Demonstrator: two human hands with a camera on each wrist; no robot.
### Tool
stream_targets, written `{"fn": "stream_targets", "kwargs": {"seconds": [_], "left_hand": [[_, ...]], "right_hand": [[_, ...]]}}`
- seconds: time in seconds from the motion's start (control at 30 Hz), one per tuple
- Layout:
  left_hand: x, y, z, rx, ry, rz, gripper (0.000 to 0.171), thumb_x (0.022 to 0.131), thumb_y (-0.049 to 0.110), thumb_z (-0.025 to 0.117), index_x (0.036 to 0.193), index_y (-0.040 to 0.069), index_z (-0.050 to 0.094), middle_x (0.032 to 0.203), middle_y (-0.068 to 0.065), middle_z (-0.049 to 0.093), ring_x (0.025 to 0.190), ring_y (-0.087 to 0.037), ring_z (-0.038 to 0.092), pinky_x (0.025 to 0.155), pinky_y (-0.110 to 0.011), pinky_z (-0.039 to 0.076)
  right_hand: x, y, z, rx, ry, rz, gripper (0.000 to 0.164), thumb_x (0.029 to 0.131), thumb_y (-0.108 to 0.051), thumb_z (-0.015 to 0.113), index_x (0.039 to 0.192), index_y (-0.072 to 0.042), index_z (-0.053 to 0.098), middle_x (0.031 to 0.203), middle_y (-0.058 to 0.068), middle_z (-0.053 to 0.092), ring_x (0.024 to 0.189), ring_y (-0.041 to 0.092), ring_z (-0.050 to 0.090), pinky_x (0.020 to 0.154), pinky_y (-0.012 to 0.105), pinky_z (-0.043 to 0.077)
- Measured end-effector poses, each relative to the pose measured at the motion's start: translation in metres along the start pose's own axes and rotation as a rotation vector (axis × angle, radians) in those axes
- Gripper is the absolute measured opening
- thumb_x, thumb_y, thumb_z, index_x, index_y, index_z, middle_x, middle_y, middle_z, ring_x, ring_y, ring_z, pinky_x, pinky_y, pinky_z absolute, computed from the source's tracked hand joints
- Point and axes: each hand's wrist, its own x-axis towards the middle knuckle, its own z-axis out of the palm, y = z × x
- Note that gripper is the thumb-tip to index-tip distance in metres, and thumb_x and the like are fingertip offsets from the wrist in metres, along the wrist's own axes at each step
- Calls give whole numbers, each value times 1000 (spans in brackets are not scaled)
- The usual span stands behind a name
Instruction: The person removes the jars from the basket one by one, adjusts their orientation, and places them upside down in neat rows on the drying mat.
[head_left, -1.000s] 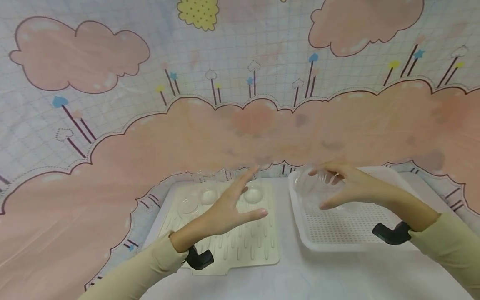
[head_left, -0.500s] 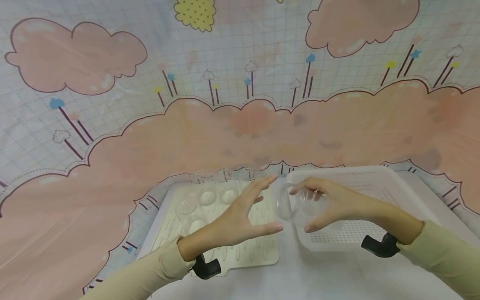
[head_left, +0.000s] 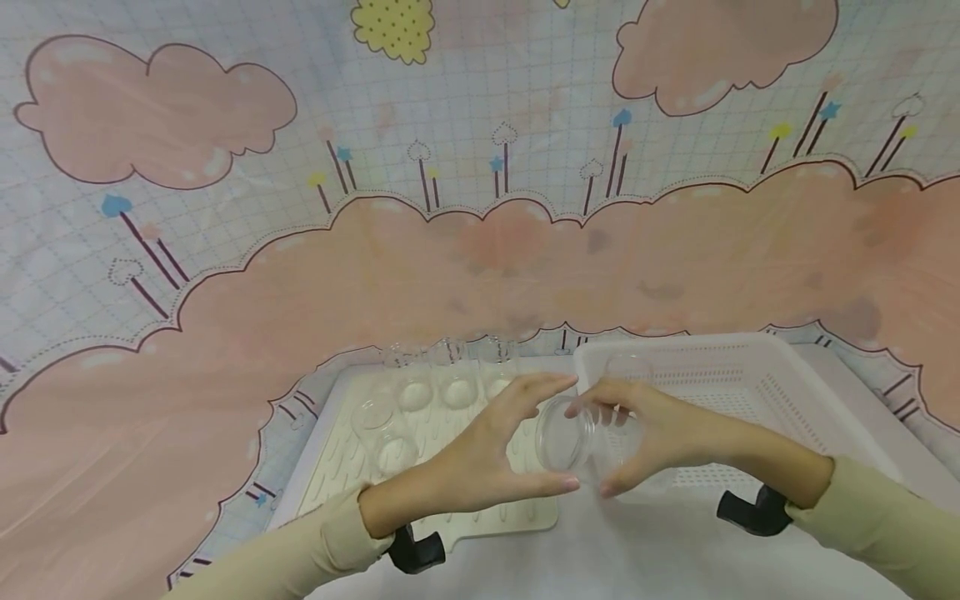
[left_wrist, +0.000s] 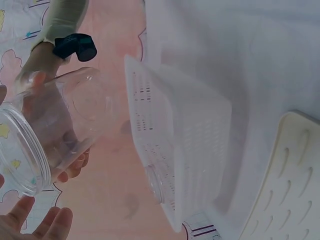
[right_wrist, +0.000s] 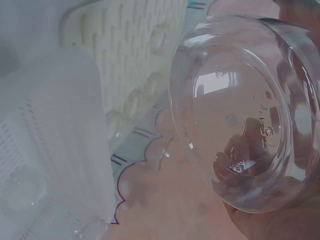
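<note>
My right hand (head_left: 663, 429) grips a clear jar (head_left: 561, 435) round its body, tilted on its side between my hands, its round mouth towards the left. My left hand (head_left: 491, 454) is spread with thumb and fingers apart around the mouth end. In the left wrist view, the left fingertips are right at the threaded rim of the jar (left_wrist: 75, 115). The right wrist view shows the base of the jar (right_wrist: 227, 115) with raised marks on it. Several similar clear jars (head_left: 396, 454) stand on a cream ridged drying mat (head_left: 517, 518) behind and left of my left hand.
A white perforated basket (head_left: 757, 379) stands at the right, partly behind my right hand. More clear jars (right_wrist: 22, 187) lie inside it. The white table (head_left: 600, 558) reaches towards me, and a patterned cloth (head_left: 480, 275) hangs behind everything.
My right hand has brought the jar left and towards me out of the basket. My left hand has moved right and slightly nearer to me, up to the jar's mouth.
</note>
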Motion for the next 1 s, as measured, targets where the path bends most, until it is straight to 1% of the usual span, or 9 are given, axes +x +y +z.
{"fn": "stream_targets", "kwargs": {"seconds": [0.13, 0.27, 0.43, 0.53, 0.7, 0.77, 0.9, 1.0], "left_hand": [[-1, -1, 2, 10, 0, 17, 86, 82, 29, 84, 153, 27, 35, 151, 14, 34, 137, -9, 37, 105, -34, 44], [-3, -1, 3, 18, -5, 20, 83, 82, 30, 84, 151, 27, 39, 149, 14, 37, 134, -8, 40, 102, -32, 45], [-4, -1, 5, 17, -8, 30, 80, 82, 29, 84, 150, 25, 42, 146, 13, 40, 131, -11, 44, 101, -31, 45], [-5, 0, 6, 17, -5, 59, 78, 82, 27, 84, 148, 22, 44, 144, 10, 43, 128, -14, 48, 100, -31, 46], [-5, -1, 7, 44, 7, 122, 77, 81, 24, 85, 147, 16, 46, 138, 1, 49, 120, -16, 52, 97, -31, 49], [-5, -1, 8, 48, 9, 129, 76, 81, 24, 85, 146, 15, 47, 136, 0, 50, 118, -15, 52, 95, -31, 50], [-6, -1, 8, 40, 8, 133, 72, 81, 22, 85, 143, 14, 49, 136, -1, 50, 119, -12, 51, 94, -30, 51], [-6, -2, 9, 37, 11, 143, 71, 80, 21, 86, 141, 12, 51, 135, -2, 50, 120, -14, 53, 94, -30, 51]], "right_hand": [[0, -1, 3, 10, -5, -5, 66, 63, -39, 94, 121, -24, 65, 98, -7, 55, 95, 18, 51, 82, 32, 46], [-1, -1, 5, 18, -11, -6, 66, 63, -39, 94, 120, -23, 65, 96, -6, 55, 93, 15, 51, 81, 31, 46], [0, -1, 8, 36, -24, -5, 64, 64, -38, 94, 119, -22, 65, 95, -4, 54, 92, 17, 52, 82, 33, 46], [0, -1, 9, 46, -34, -5, 64, 64, -37, 94, 119, -22, 65, 95, -2, 54, 93, 18, 52, 82, 36, 46], [1, -3, 10, 37, -49, -7, 65, 65, -38, 93, 121, -23, 64, 98, -7, 55, 91, 16, 50, 80, 32, 45], [1, -2, 10, 36, -55, -8, 63, 66, -39, 93, 120, -23, 64, 98, -7, 55, 91, 15, 49, 80, 31, 44], [1, -2, 11, 44, -63, 1, 62, 67, -39, 92, 119, -24, 63, 98, -6, 54, 93, 15, 50, 82, 32, 45], [1, -3, 12, 42, -70, 18, 62, 67, -40, 92, 119, -23, 62, 100, -5, 55, 94, 15, 50, 82, 32, 45]]}}
